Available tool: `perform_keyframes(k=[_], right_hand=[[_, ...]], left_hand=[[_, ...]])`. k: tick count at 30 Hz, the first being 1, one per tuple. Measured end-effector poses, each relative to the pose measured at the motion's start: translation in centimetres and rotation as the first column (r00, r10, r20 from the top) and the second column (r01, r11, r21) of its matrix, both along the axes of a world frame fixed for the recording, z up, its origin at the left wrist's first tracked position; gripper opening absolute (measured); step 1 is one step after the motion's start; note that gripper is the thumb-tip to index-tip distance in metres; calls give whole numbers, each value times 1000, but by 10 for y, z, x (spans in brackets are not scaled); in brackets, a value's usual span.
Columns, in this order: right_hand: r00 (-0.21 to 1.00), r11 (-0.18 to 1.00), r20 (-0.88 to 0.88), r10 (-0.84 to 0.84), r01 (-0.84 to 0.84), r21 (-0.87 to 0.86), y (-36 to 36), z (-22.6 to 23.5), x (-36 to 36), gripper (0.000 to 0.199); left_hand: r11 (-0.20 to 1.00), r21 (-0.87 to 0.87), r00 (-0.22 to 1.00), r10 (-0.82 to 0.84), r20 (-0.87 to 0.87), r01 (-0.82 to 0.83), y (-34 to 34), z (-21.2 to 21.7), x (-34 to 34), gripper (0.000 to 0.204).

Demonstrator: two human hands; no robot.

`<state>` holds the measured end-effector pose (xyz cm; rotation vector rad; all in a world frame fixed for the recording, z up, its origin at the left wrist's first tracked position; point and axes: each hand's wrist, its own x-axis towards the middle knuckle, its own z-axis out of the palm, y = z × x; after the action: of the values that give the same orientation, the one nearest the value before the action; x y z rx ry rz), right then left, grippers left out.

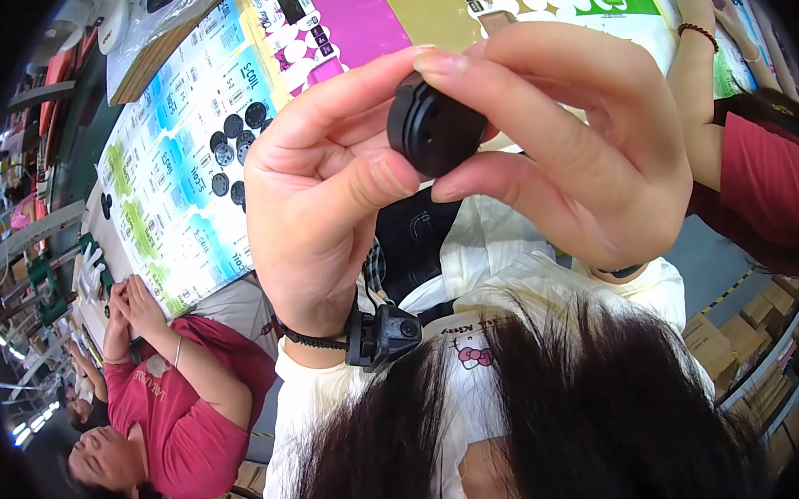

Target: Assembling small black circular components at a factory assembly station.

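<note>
Close in front of me, a small black round cap-like piece (437, 131) is held up between both hands, well above the table. Ridges run around its side, and small holes show on its face. My left hand (322, 167) pinches it from the left with thumb and forefinger. From the right, my right hand (580, 146) closes on the same piece, its fingertips at the upper edge and its thumb underneath. Beyond my left hand, several black round discs with small holes (233, 128) lie on the printed table covering (173, 144); my left hand hides some of them.
A wooden edge (169, 48) and clear plastic bag (172, 7) border the table at far left. A co-worker in a red shirt (193, 411) sits at left, hands at the table. Another person's red sleeve (774, 185) is at right. Cardboard boxes (700, 346) stand at lower right.
</note>
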<state>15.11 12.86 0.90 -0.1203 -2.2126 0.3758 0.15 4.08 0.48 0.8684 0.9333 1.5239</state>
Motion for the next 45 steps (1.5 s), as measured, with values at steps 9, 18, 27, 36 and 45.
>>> perform_keyframes(k=[9,18,27,36,45], right_hand=[[997,998,-79,6,-11,-61,3,-18,-12,42],[942,428,-333,43,-318,-846,-31,-42,-37,30],[902,649,256,347,-34,-760,-6,-68,-112,29],[769,935,537,347,-238,-262,-36,-112,-210,11],[788,990,603,123,-55,-129,-1,-105,-176,7]], left_hand=[[978,42,969,206,-138,-202,-5,-1,14,36],[848,311,633,528,-566,-430,-11,-30,18,17],[842,-193,704,271,-656,-504,-41,-42,-122,24],[551,80,-330,-372,-867,-831,-158,-146,-399,37],[983,84,28,89,-996,-165,130,-50,-168,30]])
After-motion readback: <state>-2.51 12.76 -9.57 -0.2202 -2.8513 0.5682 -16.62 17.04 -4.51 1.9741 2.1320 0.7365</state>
